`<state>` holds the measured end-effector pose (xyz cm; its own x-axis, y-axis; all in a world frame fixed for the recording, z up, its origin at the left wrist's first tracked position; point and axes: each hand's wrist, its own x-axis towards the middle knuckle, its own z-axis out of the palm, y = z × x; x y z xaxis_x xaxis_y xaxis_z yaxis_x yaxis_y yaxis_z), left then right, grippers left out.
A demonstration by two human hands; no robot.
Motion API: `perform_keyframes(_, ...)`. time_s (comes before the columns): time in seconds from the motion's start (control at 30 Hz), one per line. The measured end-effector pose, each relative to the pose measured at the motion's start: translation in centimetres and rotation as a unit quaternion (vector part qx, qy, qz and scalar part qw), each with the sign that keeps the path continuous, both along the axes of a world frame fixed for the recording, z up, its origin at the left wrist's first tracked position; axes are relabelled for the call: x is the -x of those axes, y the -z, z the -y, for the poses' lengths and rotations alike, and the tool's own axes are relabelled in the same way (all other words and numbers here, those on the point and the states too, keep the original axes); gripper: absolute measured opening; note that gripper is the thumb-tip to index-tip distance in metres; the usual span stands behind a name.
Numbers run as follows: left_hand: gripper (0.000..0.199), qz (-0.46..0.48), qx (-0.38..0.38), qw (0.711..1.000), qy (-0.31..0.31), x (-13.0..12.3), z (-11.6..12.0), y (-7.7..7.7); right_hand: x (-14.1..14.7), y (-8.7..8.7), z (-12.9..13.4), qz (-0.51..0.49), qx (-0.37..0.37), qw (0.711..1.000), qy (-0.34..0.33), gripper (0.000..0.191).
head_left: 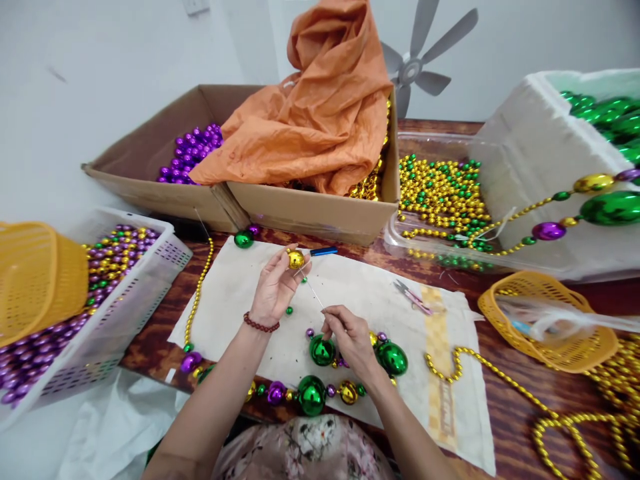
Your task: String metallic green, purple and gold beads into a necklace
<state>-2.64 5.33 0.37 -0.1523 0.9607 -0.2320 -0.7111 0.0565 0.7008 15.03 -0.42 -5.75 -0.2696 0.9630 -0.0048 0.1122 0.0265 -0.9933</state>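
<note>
A person's left hand [277,287] and right hand [353,337] meet over a pale cloth [350,287] spread on a dark wood-grained worktop [515,413]. The left grip is clamped on a shiny gold ball [295,259], raised above the cloth between thumb and fingers; a dark red bead bracelet [261,323] circles that wrist. The right grip is pinched together on the lower end of a slim pale shaft [313,288], which slants up toward the ball; whether it is a needle or taut thread cannot be told. Beneath and beside the right hand sit two large green balls [392,359] among smaller purple and gold ones. Nearer the wearer, a garland [312,395] of green, gold and purple balls runs along the cloth's near edge, passing behind the left forearm, and a gold bead string [197,300] rises from its left end. Small scissors [413,297] lie on the cloth to the right, and a blue object [324,251] shows just behind the left fingertips. Beyond the cloth stands a cardboard box [320,213] with orange fabric [310,133] heaped over purple and gold beads. A white basket [150,273] of mixed beads flanks the scene at left; a clear tray [395,233] and a white foam box [520,153] stand at right.
</note>
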Motion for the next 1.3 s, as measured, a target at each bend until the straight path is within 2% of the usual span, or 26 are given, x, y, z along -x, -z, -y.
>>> perform_keyframes(0.13, 0.025, -0.018, 0.0, 1.0, 0.013, -1.1, 1.0, 0.2, 1.1, -0.4, -0.7, -0.007, -0.011, 1.0, 0.011, 0.017)
perform_keyframes(0.27, 0.034, -0.11, -0.004, 0.99, 0.093, -1.1, 1.6, 0.8, 1.5, -1.0, -1.9, -0.037, -0.014, 0.999, 0.023, 0.017)
perform_keyframes(0.3, 0.035, -0.152, -0.007, 0.984, 0.091, -0.6, 1.5, 1.0, 1.4, -1.1, -2.2, -0.048, -0.013, 0.998, 0.031, 0.018)
perform_keyframes(0.37, 0.032, -0.252, -0.003, 0.967, 0.045, 0.8, 1.1, 1.7, 1.0, -1.1, -2.7, -0.068, -0.002, 0.996, 0.05, 0.019)
perform_keyframes(0.47, 0.016, -0.429, 0.007, 0.903, -0.006, 3.5, 0.6, 3.0, 0.2, -0.7, -2.9, -0.082, 0.022, 0.994, 0.069, 0.022)
perform_keyframes(0.57, 0.011, -0.602, 0.0, 0.798, 0.015, 5.2, 0.5, 4.3, -0.2, -0.2, -2.4, -0.08, 0.041, 0.994, 0.057, 0.024)
perform_keyframes(0.63, 0.015, -0.682, -0.009, 0.731, 0.033, 5.2, 0.6, 5.0, -0.2, 0.1, -2.1, -0.081, 0.05, 0.994, 0.047, 0.024)
perform_keyframes(0.7, 0.018, -0.731, -0.032, 0.679, 0.061, 4.4, 0.5, 5.5, -0.1, 0.2, -1.9, -0.082, 0.055, 0.994, 0.043, 0.024)
perform_keyframes(0.8, 0.023, -0.768, -0.057, 0.628, 0.108, 2.4, -0.2, 5.9, -0.1, 0.3, -1.8, -0.078, 0.058, 0.994, 0.046, 0.025)
perform_keyframes(0.93, 0.02, -0.797, -0.003, 0.589, 0.135, 0.2, -1.9, 5.7, -0.4, 0.2, -1.7, -0.071, 0.059, 0.994, 0.051, 0.024)
perform_keyframes(1.03, 0.011, -0.788, 0.036, 0.596, 0.15, -0.3, -3.1, 5.6, -0.5, 0.0, -1.5, -0.067, 0.062, 0.994, 0.053, 0.023)
perform_keyframes(1.13, 0.014, -0.778, 0.038, 0.611, 0.139, -0.1, -3.8, 5.6, -0.6, -0.1, -1.4, -0.07, 0.065, 0.994, 0.052, 0.023)
perform_keyframes(1.17, 0.015, -0.767, 0.031, 0.629, 0.124, 0.1, -3.8, 5.6, -0.6, -0.1, -1.4, -0.07, 0.066, 0.994, 0.052, 0.023)
perform_keyframes(1.2, 0.015, -0.736, 0.024, 0.668, 0.104, 0.2, -3.7, 5.5, -0.6, -0.1, -1.3, -0.07, 0.066, 0.994, 0.051, 0.023)
perform_keyframes(1.23, 0.013, -0.679, 0.02, 0.729, 0.082, 0.4, -3.5, 5.3, -0.7, -0.1, -1.3, -0.07, 0.065, 0.994, 0.05, 0.023)
perform_keyframes(1.3, 0.01, -0.486, 0.022, 0.872, 0.056, 0.8, -3.0, 4.8, -0.8, -0.1, -1.3, -0.069, 0.063, 0.995, 0.046, 0.023)
